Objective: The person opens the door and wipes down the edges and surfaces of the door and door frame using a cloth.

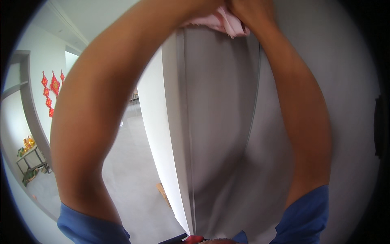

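Head view: one pink cloth (229,24), bunched, at the upper end of the grey panel (219,81). Right hand (254,12) touches it; left hand (214,3) seemingly just beside. Upper edge crops both, so grip cannot be told. Left of panel: three red hangings (55,83), any lettering too small to read; one table (28,152).

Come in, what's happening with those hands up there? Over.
Left hand and right hand raised, fingers mostly out of frame, grip unclear. Pink cloth at the hands, before grey panels. No obstruction visible there.
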`<state>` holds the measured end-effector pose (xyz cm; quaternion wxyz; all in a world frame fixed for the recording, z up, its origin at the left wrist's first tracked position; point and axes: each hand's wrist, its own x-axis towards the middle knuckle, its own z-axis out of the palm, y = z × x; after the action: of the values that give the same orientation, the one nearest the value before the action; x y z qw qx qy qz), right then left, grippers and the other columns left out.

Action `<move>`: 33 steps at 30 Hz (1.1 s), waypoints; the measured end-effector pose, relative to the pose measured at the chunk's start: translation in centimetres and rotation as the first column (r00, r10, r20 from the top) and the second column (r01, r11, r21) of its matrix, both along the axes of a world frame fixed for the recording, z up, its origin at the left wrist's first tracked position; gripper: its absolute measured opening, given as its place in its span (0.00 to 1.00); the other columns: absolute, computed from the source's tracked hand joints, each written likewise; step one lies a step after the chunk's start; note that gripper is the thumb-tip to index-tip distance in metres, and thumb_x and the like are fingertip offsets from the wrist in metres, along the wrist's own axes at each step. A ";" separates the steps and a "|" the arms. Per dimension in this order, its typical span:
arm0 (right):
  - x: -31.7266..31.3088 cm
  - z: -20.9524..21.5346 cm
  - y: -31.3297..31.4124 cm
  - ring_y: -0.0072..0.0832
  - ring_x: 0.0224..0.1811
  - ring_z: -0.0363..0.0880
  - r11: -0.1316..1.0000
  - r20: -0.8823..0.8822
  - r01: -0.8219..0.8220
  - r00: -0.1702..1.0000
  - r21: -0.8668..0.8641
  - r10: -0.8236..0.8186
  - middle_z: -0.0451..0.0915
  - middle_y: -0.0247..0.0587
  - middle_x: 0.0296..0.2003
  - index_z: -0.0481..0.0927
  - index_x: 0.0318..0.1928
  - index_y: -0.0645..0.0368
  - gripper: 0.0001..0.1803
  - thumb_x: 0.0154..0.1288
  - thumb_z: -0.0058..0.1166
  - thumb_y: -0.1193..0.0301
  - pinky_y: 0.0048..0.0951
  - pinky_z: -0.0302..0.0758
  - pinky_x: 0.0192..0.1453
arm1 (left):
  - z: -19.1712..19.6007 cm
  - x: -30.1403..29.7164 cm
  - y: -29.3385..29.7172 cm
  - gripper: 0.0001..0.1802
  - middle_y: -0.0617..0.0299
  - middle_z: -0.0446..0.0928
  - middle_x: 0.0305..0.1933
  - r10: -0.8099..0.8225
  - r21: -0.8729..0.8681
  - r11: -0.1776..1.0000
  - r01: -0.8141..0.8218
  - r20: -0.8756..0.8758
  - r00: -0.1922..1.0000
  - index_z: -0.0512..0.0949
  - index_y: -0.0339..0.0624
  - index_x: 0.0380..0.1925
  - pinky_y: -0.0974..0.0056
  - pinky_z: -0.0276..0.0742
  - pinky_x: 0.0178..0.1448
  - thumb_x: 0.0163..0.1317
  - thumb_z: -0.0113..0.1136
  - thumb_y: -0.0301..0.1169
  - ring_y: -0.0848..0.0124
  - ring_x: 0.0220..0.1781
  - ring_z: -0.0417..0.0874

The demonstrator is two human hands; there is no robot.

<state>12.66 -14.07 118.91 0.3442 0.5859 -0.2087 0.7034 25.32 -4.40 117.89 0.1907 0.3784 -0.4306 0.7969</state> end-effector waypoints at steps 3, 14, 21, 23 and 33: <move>1.6 1.2 2.9 0.64 0.56 0.77 0.984 -0.006 -0.147 0.989 -0.096 0.147 0.79 0.71 0.51 0.79 0.56 0.66 0.27 0.79 0.37 0.56 0.57 0.73 0.62 | 3.3 2.8 -1.4 0.29 0.28 0.64 0.74 -0.180 -0.038 0.983 0.182 0.054 0.982 0.71 0.23 0.66 0.44 0.50 0.84 0.71 0.47 0.33 0.38 0.80 0.59; 0.4 3.8 -5.1 0.63 0.53 0.76 0.977 0.057 -0.062 0.996 -0.203 0.075 0.77 0.67 0.50 0.78 0.55 0.61 0.16 0.71 0.55 0.68 0.57 0.75 0.56 | 2.4 -2.6 -0.8 0.30 0.37 0.68 0.75 0.109 0.049 0.993 -0.106 -0.059 0.992 0.72 0.28 0.68 0.42 0.54 0.81 0.74 0.46 0.39 0.42 0.80 0.63; -1.4 3.1 -6.1 0.62 0.56 0.75 0.983 0.016 -0.124 0.992 -0.137 0.128 0.76 0.66 0.53 0.78 0.54 0.61 0.16 0.67 0.57 0.71 0.53 0.74 0.60 | 2.8 -2.8 -3.8 0.30 0.38 0.69 0.75 0.101 0.008 0.995 -0.101 -0.040 0.994 0.71 0.32 0.70 0.39 0.55 0.80 0.76 0.45 0.39 0.42 0.78 0.66; -0.6 3.3 -3.5 0.61 0.56 0.76 0.989 0.049 -0.138 0.989 -0.049 0.140 0.76 0.66 0.54 0.78 0.54 0.61 0.15 0.68 0.56 0.72 0.52 0.73 0.61 | 3.6 -1.5 -1.8 0.30 0.37 0.69 0.75 0.121 0.093 0.988 -0.122 0.012 0.993 0.71 0.31 0.70 0.39 0.54 0.80 0.76 0.45 0.40 0.41 0.78 0.66; 3.6 9.6 0.6 0.59 0.59 0.77 0.696 -0.226 -0.298 0.954 -0.653 0.197 0.79 0.63 0.56 0.79 0.61 0.62 0.22 0.67 0.51 0.77 0.47 0.72 0.66 | 11.4 4.8 -2.2 0.27 0.32 0.75 0.65 -0.265 -0.123 0.953 0.278 0.111 0.958 0.75 0.25 0.61 0.43 0.61 0.79 0.73 0.45 0.37 0.37 0.72 0.70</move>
<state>16.26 -13.49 128.51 0.4499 0.4891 0.1682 0.7280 30.14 -6.63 129.33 0.3040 0.2638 -0.4310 0.8076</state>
